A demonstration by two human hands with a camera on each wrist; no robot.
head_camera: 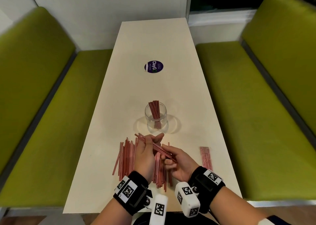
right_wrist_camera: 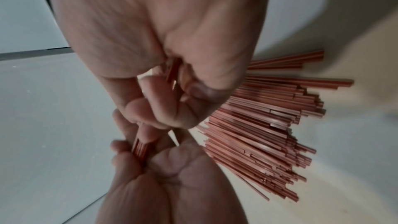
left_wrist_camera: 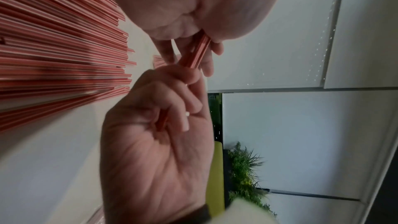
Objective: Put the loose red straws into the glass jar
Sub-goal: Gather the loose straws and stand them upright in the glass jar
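A clear glass jar point(head_camera: 155, 120) stands upright mid-table with several red straws point(head_camera: 154, 111) leaning in it. Just in front of it, a wide pile of loose red straws point(head_camera: 127, 158) lies on the cream table point(head_camera: 153, 42); the pile also shows in the wrist views point(left_wrist_camera: 64, 48) point(right_wrist_camera: 269, 125). Both hands hold one slanted bundle of straws point(head_camera: 154, 147) above the pile. My left hand point(head_camera: 150, 143) grips its upper end, and my right hand point(head_camera: 166, 153) pinches its lower end. Up close, the bundle point(left_wrist_camera: 193, 54) point(right_wrist_camera: 172, 71) runs between curled fingers.
A small packet of red straws point(head_camera: 206, 158) lies at the table's right edge. A round purple sticker point(head_camera: 153, 67) sits farther back. Green benches point(head_camera: 42, 105) point(head_camera: 256, 105) flank the table on both sides. A wall closes the far end.
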